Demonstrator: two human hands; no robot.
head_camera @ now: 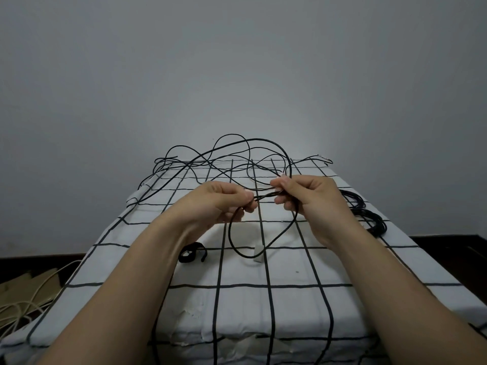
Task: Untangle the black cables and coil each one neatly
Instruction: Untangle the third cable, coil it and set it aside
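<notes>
Two hands, both pinching the same black cable [229, 233]. The left hand [224, 201] nips a doubled strand between thumb and fingertips, and the right hand [308, 198] grips that run just beside it. A loop hangs below and between them, down to the surface [290, 306]. The rest feeds into the loose tangle [229, 160] beyond the hands. Cord is thin, round, matte black. Expect it to be light and limp with some springy memory, snagging at crossings. Best hold close to a crossing, feed slack, don't yank. Coiled bundles [374, 222] lie right of the right hand.
</notes>
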